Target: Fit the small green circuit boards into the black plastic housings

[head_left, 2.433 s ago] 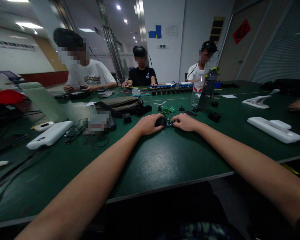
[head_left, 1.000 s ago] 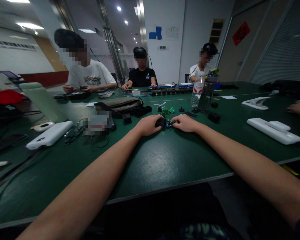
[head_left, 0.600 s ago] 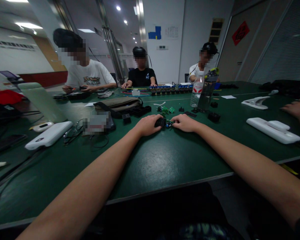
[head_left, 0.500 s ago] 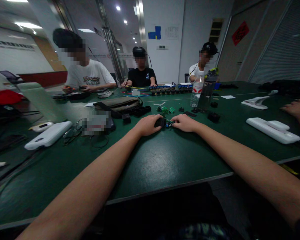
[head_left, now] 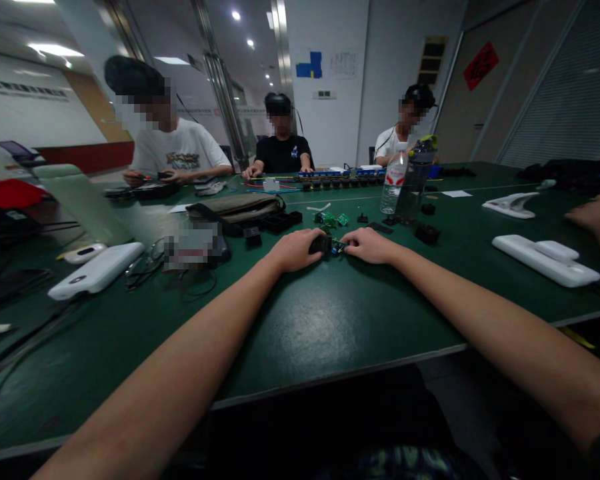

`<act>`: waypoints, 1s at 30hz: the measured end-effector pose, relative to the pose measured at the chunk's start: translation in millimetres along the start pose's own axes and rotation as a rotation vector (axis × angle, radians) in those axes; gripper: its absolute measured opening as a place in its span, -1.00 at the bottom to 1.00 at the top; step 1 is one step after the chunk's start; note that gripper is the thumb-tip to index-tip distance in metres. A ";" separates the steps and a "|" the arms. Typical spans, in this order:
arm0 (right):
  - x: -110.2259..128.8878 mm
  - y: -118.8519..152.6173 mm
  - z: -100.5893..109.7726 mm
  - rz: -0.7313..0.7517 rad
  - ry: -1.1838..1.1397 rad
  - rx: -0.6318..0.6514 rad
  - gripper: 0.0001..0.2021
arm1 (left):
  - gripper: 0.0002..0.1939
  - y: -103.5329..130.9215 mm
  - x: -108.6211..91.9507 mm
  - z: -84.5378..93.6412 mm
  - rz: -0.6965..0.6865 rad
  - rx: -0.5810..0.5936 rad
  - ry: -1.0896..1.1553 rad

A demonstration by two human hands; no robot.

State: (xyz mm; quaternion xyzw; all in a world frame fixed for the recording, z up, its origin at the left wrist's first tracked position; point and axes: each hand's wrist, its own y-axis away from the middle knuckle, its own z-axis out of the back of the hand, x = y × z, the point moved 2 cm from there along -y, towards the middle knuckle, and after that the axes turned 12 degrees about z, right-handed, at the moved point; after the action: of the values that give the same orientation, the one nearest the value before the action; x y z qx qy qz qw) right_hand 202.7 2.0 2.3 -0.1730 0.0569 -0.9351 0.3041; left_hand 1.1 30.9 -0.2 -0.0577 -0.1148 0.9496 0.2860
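Nearby | beyond right hand [head_left: 371, 245]: green boards [head_left: 343, 219], water bottle [head_left: 393, 185] | rightward: black block [head_left: 427, 233]

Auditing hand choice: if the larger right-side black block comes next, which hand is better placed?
Right hand, probably, though seemingly pinching a green part: the black block sits nearer it than the left hand.

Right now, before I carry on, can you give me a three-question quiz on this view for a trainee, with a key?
1. What is the left hand gripping?
2. Fill in: in this view, the gray-brown bag lies to the ____ of the red-labelled bottle.
3. True or false: the right hand is gripping that bottle.

Key:
1. A black block.
2. Left.
3. False; its fingertips are on a small green part.
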 end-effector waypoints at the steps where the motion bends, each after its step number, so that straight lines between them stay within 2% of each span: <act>1: 0.3 0.0 0.0 -0.002 0.002 -0.009 -0.73 | -0.54 -0.1 0.1 -0.1 -0.002 -0.003 0.000; 11: -5.7 -2.1 1.7 -0.069 -0.020 -0.221 -0.78 | -0.54 1.9 -5.1 3.8 -0.033 -0.105 0.002; 14: -8.7 -3.6 -2.6 -0.086 -0.147 -0.261 -0.81 | -0.53 3.0 -9.0 5.3 -0.064 -0.119 -0.019; 20: -7.6 -6.6 -14.4 -0.154 -0.557 -0.260 -0.82 | -0.52 4.4 -13.8 8.2 -0.094 -0.121 -0.070; 30: -5.3 -5.7 -11.5 -0.241 -0.648 -0.373 -0.79 | -0.52 5.3 -10.9 9.7 -0.118 -0.212 0.026</act>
State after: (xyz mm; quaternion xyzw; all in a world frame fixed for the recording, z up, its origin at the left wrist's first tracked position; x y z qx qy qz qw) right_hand 199.4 9.8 -8.7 -0.5173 0.1062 -0.8345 0.1574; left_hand 5.7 18.7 8.3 -0.0932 -0.2139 0.9129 0.3350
